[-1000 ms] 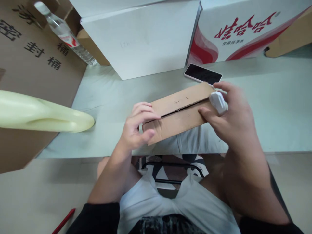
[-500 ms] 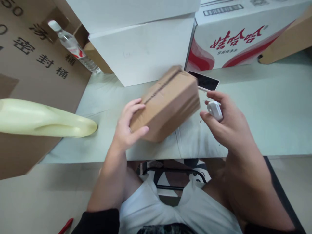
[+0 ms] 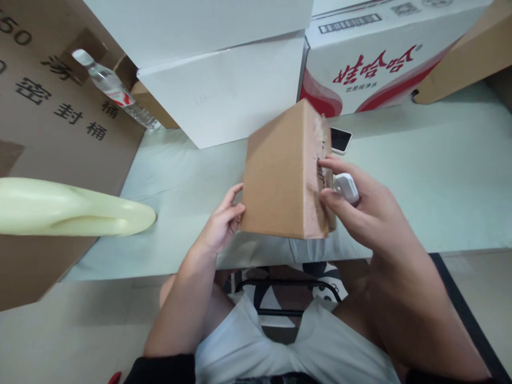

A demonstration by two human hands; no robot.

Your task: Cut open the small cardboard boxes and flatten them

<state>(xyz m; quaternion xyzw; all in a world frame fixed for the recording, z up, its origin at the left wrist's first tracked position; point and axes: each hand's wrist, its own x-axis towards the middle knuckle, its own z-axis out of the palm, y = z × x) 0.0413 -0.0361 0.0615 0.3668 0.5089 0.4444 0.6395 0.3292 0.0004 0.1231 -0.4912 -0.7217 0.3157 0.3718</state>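
A brown cardboard box (image 3: 274,170) stands tilted above the table, one broad plain side towards me. My left hand (image 3: 222,221) grips its lower left edge between thumb and fingers. At the taped, wrinkled right end of the box is my right hand (image 3: 360,205), with thumb and forefinger against that face. In the right palm sits a small white plastic object (image 3: 346,188) with a small hole; its exact kind does not show. A phone (image 3: 341,140) lies behind the box, partly covered by it.
White cartons (image 3: 228,90) and a white-and-red carton (image 3: 376,74) line the back of the pale green table (image 3: 420,202). A clear bottle (image 3: 116,90) leans by a large brown carton (image 3: 72,144) at left. A pale yellow rounded object (image 3: 76,208) juts in from the left.
The cardboard box has turned so its broad side faces me and its taped end faces right. My left hand has shifted to its lower edge; my right fingers now touch the box.
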